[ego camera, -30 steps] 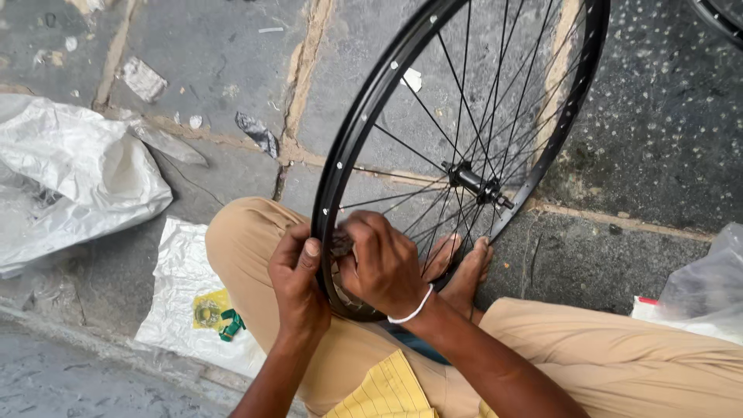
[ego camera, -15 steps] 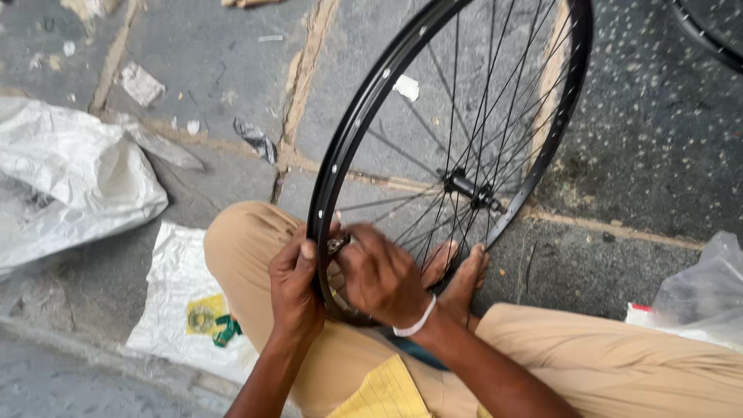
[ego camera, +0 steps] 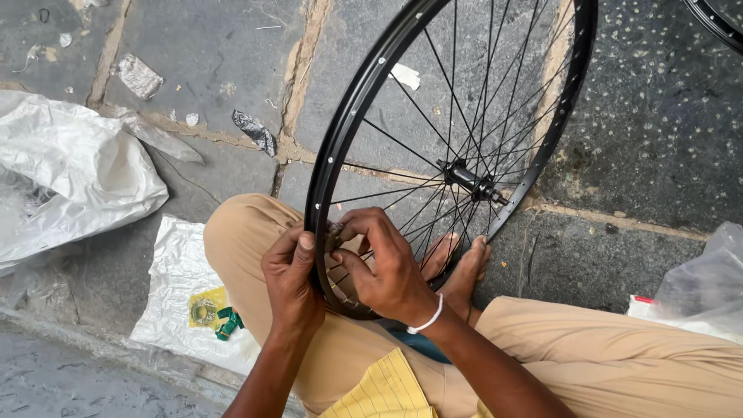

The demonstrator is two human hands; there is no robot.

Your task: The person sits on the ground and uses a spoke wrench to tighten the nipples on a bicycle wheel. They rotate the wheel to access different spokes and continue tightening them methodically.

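The left hand (ego camera: 290,275) wraps its grip around the black rim (ego camera: 348,124) of a bicycle wheel, thumb on the outer face and fingers closed behind it. The right hand (ego camera: 383,267) reaches in between the spokes (ego camera: 402,143) just beside it, fingertips pinched together on a small part at the rim's inner side; what that part is cannot be made out. A white band (ego camera: 428,317) circles the right wrist. The wheel stands tilted on the stone floor (ego camera: 209,62), its lower edge resting against the person's lap, thin dark spokes running to a hub (ego camera: 468,179) near the middle. A bare foot (ego camera: 464,271) shows through the spokes. On the floor to the left lie a white plastic sheet (ego camera: 174,286) and, farther off, a crumpled white bag (ego camera: 70,178).
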